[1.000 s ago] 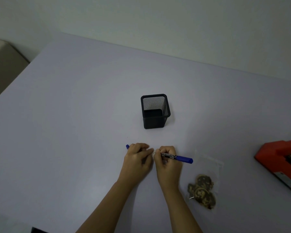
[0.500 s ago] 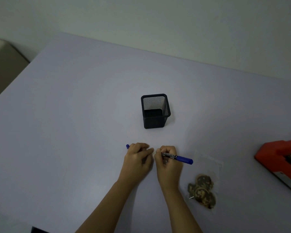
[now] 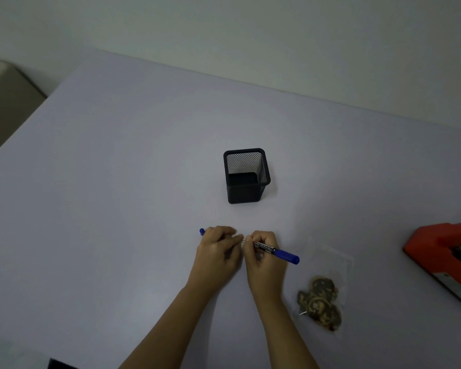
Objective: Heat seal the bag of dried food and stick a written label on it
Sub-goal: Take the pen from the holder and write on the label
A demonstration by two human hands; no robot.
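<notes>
Where both hands meet knuckle to knuckle at 6 o'clock of the wire-mesh pen holder (image 3: 246,193), the right hand (image 3: 265,259) curls its fingers round a marker (image 3: 282,254), blue end aimed at 4 o'clock. White print on its black barrel seems to read "Permanent Marker". The left hand (image 3: 217,251) has its fingers curled round a blue-ended piece (image 3: 202,231) poking out at 10 o'clock; cap or not, I cannot tell. A clear bag of dried food (image 3: 321,302) lies flat at 4 o'clock of the hands, apart from them. A red heat sealer (image 3: 437,249) sits at the 3 o'clock edge. Open counter (image 3: 117,209) spreads from 7 to 12 o'clock.
</notes>
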